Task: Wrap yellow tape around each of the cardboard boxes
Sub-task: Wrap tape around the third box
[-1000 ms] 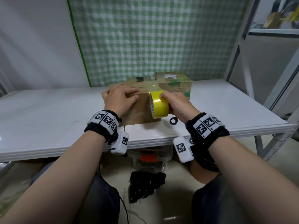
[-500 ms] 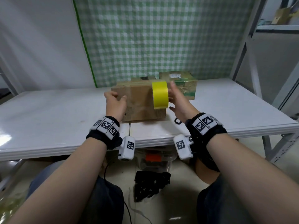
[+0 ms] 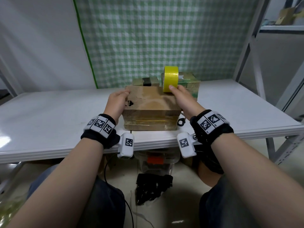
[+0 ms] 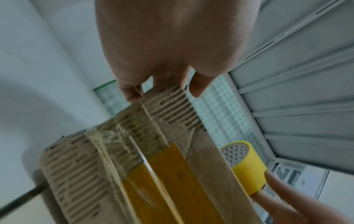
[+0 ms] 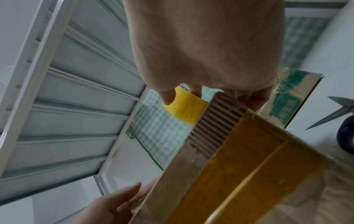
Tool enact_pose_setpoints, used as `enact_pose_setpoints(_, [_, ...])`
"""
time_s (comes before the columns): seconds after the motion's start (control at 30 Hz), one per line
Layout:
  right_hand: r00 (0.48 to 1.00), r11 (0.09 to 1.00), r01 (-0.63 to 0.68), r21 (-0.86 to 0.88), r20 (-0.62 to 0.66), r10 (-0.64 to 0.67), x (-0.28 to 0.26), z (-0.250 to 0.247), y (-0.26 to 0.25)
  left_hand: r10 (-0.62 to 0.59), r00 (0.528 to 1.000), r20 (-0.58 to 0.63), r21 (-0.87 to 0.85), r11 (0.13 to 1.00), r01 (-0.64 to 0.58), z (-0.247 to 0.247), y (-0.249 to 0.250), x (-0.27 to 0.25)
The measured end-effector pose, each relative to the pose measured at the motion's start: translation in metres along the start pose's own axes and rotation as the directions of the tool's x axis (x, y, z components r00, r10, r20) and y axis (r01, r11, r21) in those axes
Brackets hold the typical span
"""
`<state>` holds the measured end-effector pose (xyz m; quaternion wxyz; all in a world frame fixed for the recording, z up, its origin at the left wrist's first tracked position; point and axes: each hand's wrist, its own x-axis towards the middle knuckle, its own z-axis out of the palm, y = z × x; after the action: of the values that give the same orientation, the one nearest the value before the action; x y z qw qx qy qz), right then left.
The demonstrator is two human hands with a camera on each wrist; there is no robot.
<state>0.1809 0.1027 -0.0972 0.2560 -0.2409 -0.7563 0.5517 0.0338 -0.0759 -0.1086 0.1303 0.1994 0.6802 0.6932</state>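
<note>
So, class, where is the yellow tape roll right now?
Head view, right of centre: the right hand holds the yellow tape roll at the far right corner of the nearest cardboard box.

Black wristbands with white square-code tags, white camera pods; trousers perhaps denim.

Place: a storeroom or packing corner, from where I stand.
Surface: a long white surface set against the wall, the sort used for packing.
Backdrop: green checked cloth hung behind it, over a bare white wall.
Racking: a grey steel rack at the right, its shelf carrying cartons.
Goods: a taped box on the surface, more boxes behind it, with a tape roll and scissors.
Underneath: a clear bin and a black bundle on the tiled floor.
Overhead: ribbed pale panels in white framing.
</note>
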Motion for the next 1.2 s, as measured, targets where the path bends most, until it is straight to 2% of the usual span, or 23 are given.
enact_pose_setpoints(0.1, [1.0,0.999,-0.006,-0.033,0.006,0.006,0.004,0.002,0.002,-0.037,0.999,-0.005,0.01,0.999,0.037,-0.001,-0.002,0.001])
enact_pose_setpoints(0.27, [1.0,0.999,-0.013,-0.043,0.017,0.013,0.007,0.006,0.003,-0.029,1.0,-0.002,0.049,0.998,0.029,-0.002,-0.008,-0.001])
enact_pose_setpoints(0.4, [0.999,0.999,-0.036,-0.011,0.008,0.036,0.01,0.008,0.004,-0.119,0.991,-0.062,-0.119,0.987,0.111,-0.007,-0.006,-0.004])
enact_pose_setpoints(0.47, [0.999,0.999,-0.037,-0.003,0.005,0.037,0.01,0.007,0.004,-0.134,0.99,-0.047,-0.116,0.985,0.128,-0.007,-0.008,-0.002])
enact_pose_setpoints(0.6, [0.999,0.999,-0.041,-0.015,0.014,0.041,0.009,0.009,0.005,-0.089,0.996,-0.011,-0.034,0.996,0.088,-0.003,-0.015,-0.002])
enact_pose_setpoints(0.77, [0.999,0.999,-0.025,-0.038,0.019,0.026,0.009,0.009,0.006,-0.085,0.996,-0.036,-0.003,0.996,0.085,-0.002,-0.014,-0.003])
enact_pose_setpoints(0.87, [0.999,0.998,-0.03,-0.057,-0.017,0.029,0.012,0.009,0.006,0.021,0.998,-0.063,0.157,0.987,-0.011,0.003,-0.008,-0.006])
enact_pose_setpoints(0.93, [0.998,0.997,-0.006,-0.074,-0.057,0.001,0.015,0.006,0.004,0.197,0.979,-0.045,0.404,0.9,-0.163,0.009,-0.002,-0.008])
enact_pose_setpoints(1.0, [0.997,0.996,0.029,-0.083,-0.063,-0.034,0.014,0.004,0.002,0.31,0.943,0.122,0.605,0.73,-0.318,0.018,0.005,-0.013])
enact_pose_setpoints(1.07, [0.996,0.992,0.057,-0.116,-0.065,-0.065,0.017,0.005,0.003,0.253,0.92,0.299,0.66,0.641,-0.391,0.028,0.008,-0.019])
enact_pose_setpoints(1.1, [0.995,0.987,0.073,-0.141,-0.063,-0.082,0.017,0.006,0.002,0.219,0.914,0.341,0.69,0.602,-0.401,0.033,0.008,-0.02])
enact_pose_setpoints(1.17, [0.991,0.979,0.098,-0.18,-0.072,-0.113,0.019,0.008,0.004,0.195,0.912,0.361,0.75,0.519,-0.409,0.037,0.005,-0.019])
enact_pose_setpoints(1.2, [0.99,0.976,0.104,-0.193,-0.079,-0.121,0.02,0.008,0.004,0.193,0.914,0.356,0.763,0.504,-0.404,0.038,0.003,-0.018])
